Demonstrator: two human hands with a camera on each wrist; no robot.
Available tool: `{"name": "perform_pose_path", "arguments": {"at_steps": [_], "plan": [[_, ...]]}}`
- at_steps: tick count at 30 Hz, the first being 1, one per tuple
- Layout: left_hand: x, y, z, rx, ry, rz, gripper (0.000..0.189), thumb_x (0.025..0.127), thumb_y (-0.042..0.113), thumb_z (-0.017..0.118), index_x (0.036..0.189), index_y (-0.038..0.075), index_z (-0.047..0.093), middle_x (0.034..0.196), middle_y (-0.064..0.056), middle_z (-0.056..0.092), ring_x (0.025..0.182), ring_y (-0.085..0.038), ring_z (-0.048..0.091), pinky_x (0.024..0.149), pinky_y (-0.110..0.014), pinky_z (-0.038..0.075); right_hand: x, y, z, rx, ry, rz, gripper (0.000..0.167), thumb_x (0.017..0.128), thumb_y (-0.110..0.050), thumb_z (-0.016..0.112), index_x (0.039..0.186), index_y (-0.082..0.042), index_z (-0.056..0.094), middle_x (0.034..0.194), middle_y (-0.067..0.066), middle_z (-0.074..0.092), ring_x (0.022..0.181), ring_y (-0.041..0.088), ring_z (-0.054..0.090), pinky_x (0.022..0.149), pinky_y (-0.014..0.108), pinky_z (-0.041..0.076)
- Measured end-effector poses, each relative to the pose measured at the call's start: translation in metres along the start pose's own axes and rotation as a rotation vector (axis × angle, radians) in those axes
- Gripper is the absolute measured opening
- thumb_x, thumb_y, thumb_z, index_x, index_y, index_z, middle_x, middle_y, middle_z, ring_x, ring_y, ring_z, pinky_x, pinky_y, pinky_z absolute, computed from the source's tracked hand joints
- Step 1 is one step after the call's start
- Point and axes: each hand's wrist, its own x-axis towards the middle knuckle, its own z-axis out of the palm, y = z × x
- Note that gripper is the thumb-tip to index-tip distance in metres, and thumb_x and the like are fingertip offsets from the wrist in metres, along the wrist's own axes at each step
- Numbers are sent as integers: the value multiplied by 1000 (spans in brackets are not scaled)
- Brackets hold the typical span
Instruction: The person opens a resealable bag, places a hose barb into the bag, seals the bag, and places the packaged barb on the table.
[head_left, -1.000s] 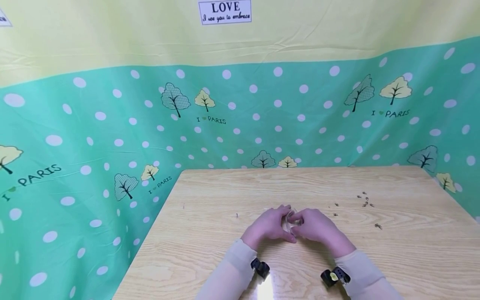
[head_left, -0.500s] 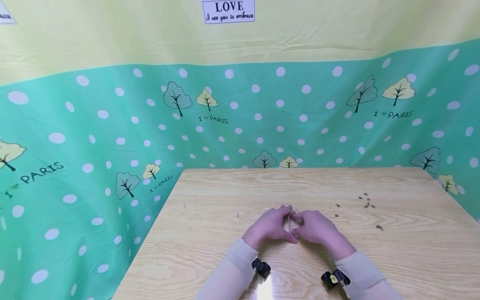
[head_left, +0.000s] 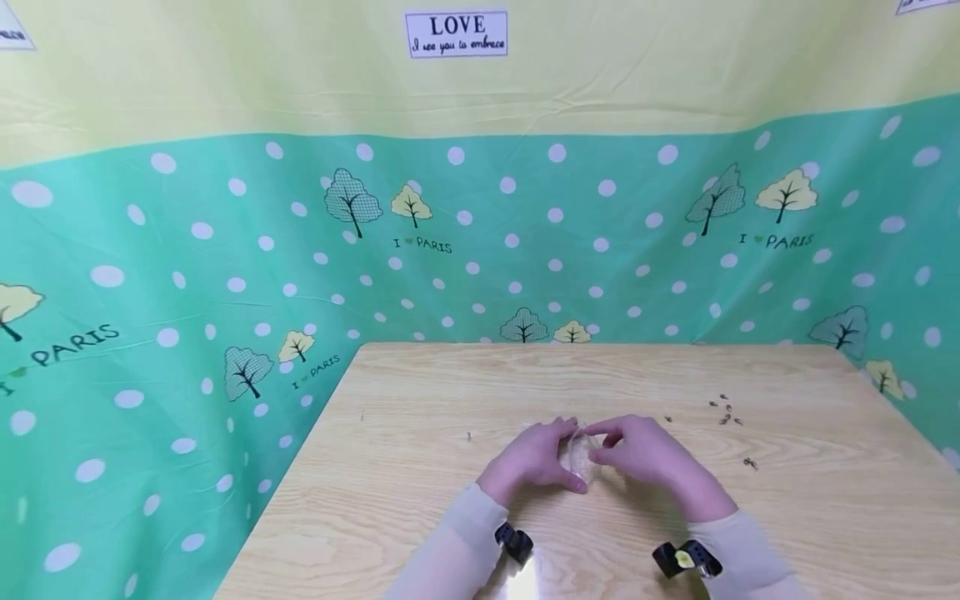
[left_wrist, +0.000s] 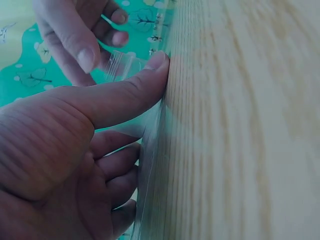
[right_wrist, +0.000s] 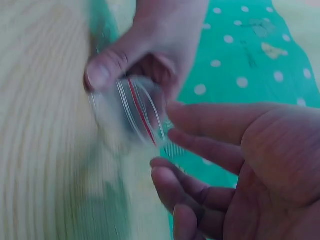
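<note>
A small clear zip-lock bag with a red line along its mouth is held low over the wooden table. My left hand grips the bag by its sides, thumb nearest me and fingers on the far side. The bag's mouth bulges apart, facing my right hand. The thumb and index finger of that hand are spread at the mouth's edge; whether they touch the film is unclear. In the left wrist view, the ribbed closure of the bag shows between the hands. Nothing can be made out inside it.
Several tiny dark pieces lie scattered on the table to the right, with another small cluster closer in. A tiny sliver lies left of the hands. A patterned green curtain hangs behind the table.
My right hand has drawn slightly right and its index finger and thumb have spread away from the bag's mouth. My left hand keeps its grip on the bag.
</note>
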Motion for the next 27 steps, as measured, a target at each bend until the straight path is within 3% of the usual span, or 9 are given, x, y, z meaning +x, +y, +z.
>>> {"name": "perform_pose_path", "arguments": {"at_steps": [6, 10, 18, 27], "plan": [[0, 0, -2, -2, 10, -13, 107, 72, 43, 100, 162, 16, 48, 167, -10, 45, 150, -36, 46, 123, -47, 39, -4, 26, -22, 62, -35, -99, 42, 98, -24, 78, 137, -9, 73, 103, 1, 74, 84, 17, 68, 68, 34, 56], [-1, 0, -1, -2, 9, -11, 106, 72, 42, 100, 161, 16, 49, 167, -10, 45, 150, -36, 46, 124, -46, 38, -13, 49, -37, 90, -32, -118, 42, 99, -22, 76, 138, -6, 71, 104, 1, 73, 87, 18, 67, 68, 31, 56], [-1, 0, 0, 6, 2, 0, 106, 73, 41, 100, 162, 15, 49, 167, -10, 44, 150, -36, 45, 125, -45, 38, -30, 106, -69, 85, -12, -68, 48, 101, -24, 75, 142, 0, 66, 111, 6, 74, 91, 19, 66, 68, 31, 57], [-1, 1, 0, 5, 1, -2, 108, 73, 41, 100, 163, 15, 47, 167, -12, 44, 150, -36, 46, 124, -44, 38, -48, 153, -101, 97, 78, 43, 48, 102, -24, 75, 138, 5, 66, 115, 11, 73, 90, 15, 66, 68, 31, 59]]}}
